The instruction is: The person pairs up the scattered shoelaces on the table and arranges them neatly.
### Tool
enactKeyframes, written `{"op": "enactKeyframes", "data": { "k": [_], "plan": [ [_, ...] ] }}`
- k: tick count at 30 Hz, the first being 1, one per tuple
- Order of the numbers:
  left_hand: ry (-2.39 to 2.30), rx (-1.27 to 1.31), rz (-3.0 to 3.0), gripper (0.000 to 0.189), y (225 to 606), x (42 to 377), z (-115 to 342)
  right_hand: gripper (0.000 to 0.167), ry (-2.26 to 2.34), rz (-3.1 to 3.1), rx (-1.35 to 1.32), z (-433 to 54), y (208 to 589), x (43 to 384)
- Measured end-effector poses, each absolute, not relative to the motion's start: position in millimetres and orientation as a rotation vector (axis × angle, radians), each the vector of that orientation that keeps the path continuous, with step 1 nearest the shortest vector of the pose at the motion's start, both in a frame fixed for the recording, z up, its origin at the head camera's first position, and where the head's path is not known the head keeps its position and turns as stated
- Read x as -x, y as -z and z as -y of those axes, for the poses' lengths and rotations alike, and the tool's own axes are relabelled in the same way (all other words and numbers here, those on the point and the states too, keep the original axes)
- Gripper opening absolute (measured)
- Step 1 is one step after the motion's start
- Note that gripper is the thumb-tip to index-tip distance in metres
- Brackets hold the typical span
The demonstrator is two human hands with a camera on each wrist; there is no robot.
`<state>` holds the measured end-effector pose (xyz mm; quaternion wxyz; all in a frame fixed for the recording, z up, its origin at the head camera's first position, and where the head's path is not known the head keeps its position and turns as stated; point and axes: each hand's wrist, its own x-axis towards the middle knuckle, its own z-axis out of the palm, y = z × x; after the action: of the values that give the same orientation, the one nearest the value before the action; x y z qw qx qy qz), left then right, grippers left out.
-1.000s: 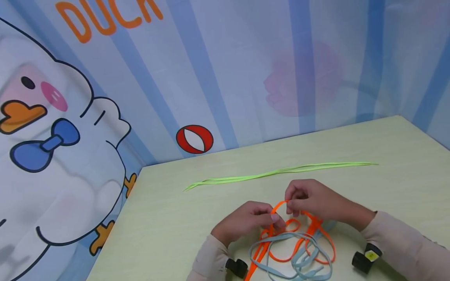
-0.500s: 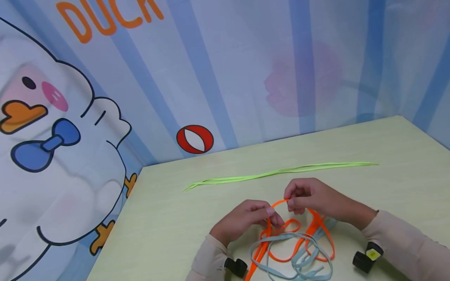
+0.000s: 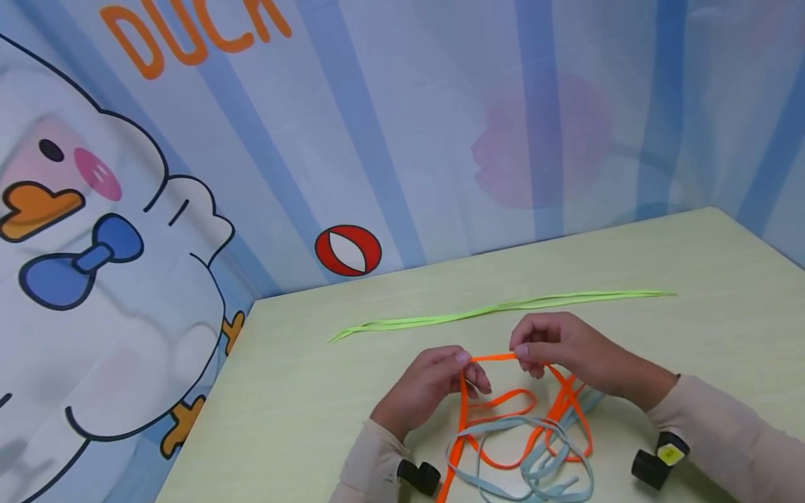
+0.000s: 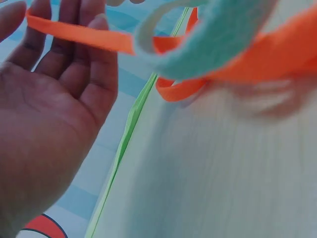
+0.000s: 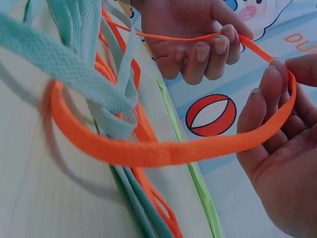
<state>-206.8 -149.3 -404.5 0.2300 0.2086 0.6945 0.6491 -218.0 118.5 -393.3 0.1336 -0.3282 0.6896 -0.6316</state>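
L hand & R hand each pinched the orange lace, a short span taut btwn them above the tabletop; the rest lay tangled w/ the blue lace. Green lace lay apart, beyond. Prob. wanted small, slow pulls, light grip, orange lifted clear of blue w/o yanking loops tight.

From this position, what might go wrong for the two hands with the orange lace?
The orange lace crosses the loose loops of the blue lace, so a pull could drag the blue one along or tighten a tangle.

The left hand and right hand pinch only a narrow strand, so it might slip from the fingers if pulled hard.
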Motion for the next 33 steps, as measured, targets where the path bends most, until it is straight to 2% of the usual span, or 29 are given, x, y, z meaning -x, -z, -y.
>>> {"op": "enactKeyframes", "data": {
  "k": [12, 19, 33],
  "plan": [
    [-1.979, -0.614, -1.799, 0.027, 404.2, 207.1, 156.5, 0.01, 1.913, -1.894, 0.984, -121.7, 388.6, 215.2],
    [-2.035, -0.714, -1.72, 0.027, 402.3, 205.4, 161.8, 0.008, 1.943, -1.849, 1.018, -125.8, 383.6, 214.2],
    [-2.14, -0.844, -1.574, 0.029, 400.7, 208.5, 172.5, 0.016, 1.981, -1.744, 1.129, -132.5, 373.5, 213.6]
  ]
}}
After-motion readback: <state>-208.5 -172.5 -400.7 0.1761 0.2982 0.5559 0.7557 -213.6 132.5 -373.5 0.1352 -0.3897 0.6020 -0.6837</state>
